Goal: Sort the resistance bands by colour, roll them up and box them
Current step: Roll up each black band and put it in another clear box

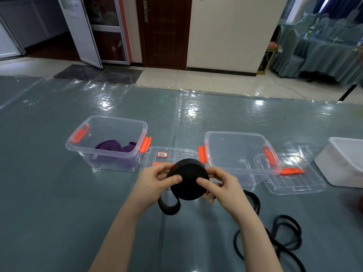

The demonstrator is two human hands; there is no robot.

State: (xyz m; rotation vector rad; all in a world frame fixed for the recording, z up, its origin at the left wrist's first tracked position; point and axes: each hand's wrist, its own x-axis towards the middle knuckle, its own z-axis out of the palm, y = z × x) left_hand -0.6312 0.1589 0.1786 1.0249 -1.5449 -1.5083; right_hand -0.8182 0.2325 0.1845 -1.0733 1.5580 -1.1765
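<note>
1. On the left of the plastic-covered grey-green table stood a clear plastic box with orange latches; rolled purple resistance bands lay inside it.
2. Just beside it lay a clear lid bearing a small red-edged label, partly hidden by the hands.
3. The left hand curled round the wide black resistance band roll, held above the table, thumb pressed on the near face.
4. A short loose tail hung below the roll; the winding looked nearly finished.
5. The right hand gripped the roll's other side, thumb on the face.
6. To finish well, I judged the thumbs should keep the coil faces flush while the tail is drawn snug, or the layers could telescope and spring open.
7. Behind the right hand stood a second clear latched box, nothing visible in it and likely meant for black, with its ribbed clear lid beside it.
8. Thin black bands lay unrolled on the table, near right.
9. A white tub sat farthest right.
</note>
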